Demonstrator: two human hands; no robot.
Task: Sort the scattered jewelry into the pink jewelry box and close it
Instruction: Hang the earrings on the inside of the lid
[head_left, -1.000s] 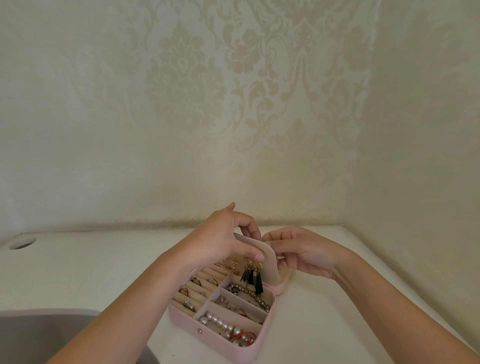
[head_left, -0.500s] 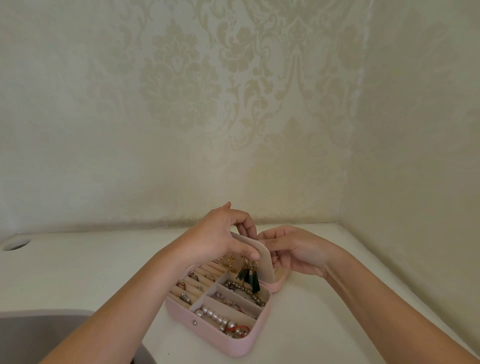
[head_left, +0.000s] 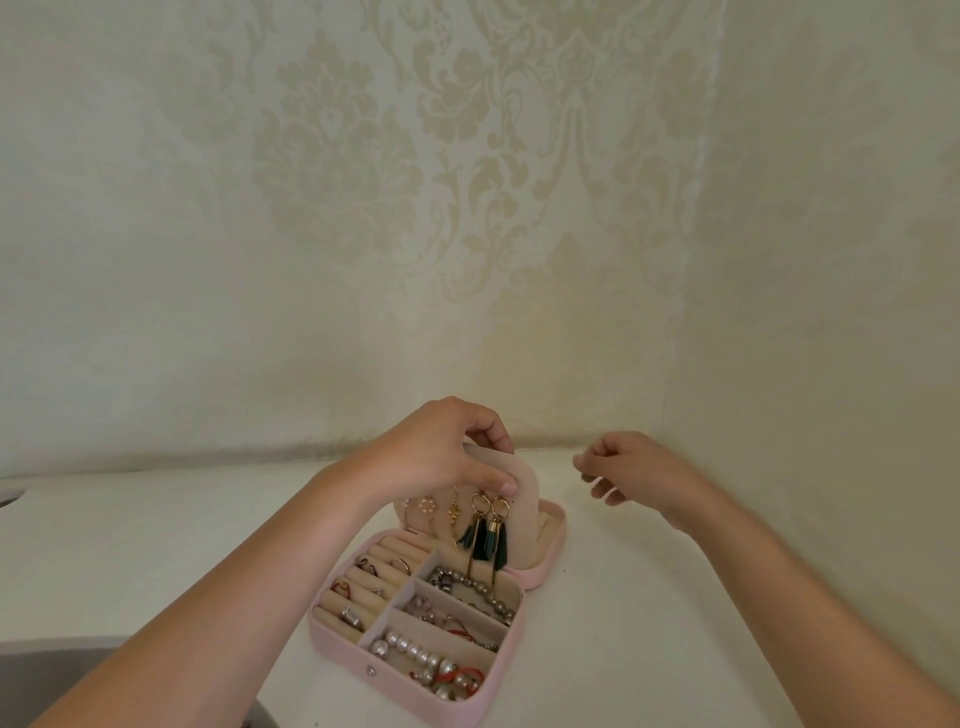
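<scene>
The left hand (head_left: 441, 452) pinches the top edge of the earring panel (head_left: 522, 525), with the thumb on the near face and the fingers curled over the back, holding the panel upright. The right hand (head_left: 631, 467) hovers above the bench (head_left: 649, 623), well apart from the panel on its right, fingers loosely curled with nothing visible in them. Several earrings hang on the panel, among them 2 dark tassel earrings (head_left: 488, 535). The pink jewelry box (head_left: 400, 680) lies open on the bench below the left hand, its lid (head_left: 550, 545) lying flat behind the panel. Rings (head_left: 358, 587) sit in the padded rolls on the left side of the tray, and pearls (head_left: 415, 657) fill the nearest compartment on the right. Patterned wallpaper (head_left: 467, 208) rises behind the bench.
</scene>
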